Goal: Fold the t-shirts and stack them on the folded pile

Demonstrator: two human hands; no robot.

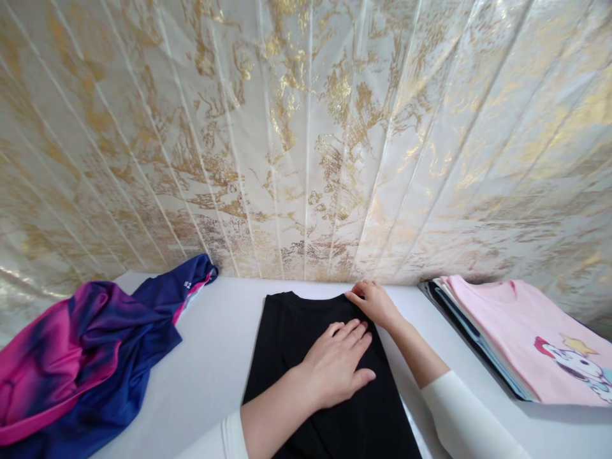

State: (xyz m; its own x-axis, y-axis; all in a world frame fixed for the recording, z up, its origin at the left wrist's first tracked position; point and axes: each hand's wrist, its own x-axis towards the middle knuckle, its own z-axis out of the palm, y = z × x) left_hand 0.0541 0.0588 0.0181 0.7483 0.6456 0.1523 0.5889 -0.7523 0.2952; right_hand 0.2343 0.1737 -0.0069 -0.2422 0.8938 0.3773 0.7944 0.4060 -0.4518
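Observation:
A black T-shirt [277, 347], narrow with straight sides as if folded, lies on the white table with its neckline away from me. My left hand [337, 360] rests flat on the middle of its chest, fingers stretched out and thumb apart. At the far right shoulder of the shirt, my right hand [375, 303] has its fingers bent over the corner beside the collar, thumb against the cloth. The undersides of those fingers are hidden. The shirt's lower end runs out of view.
On the left lies a crumpled purple, pink and navy garment [95, 357]. A stack of folded clothes stands at the right, topped by a pink shirt [507, 325] with a cartoon print. Behind the white table [201, 370] rises a gold-patterned covering [306, 140].

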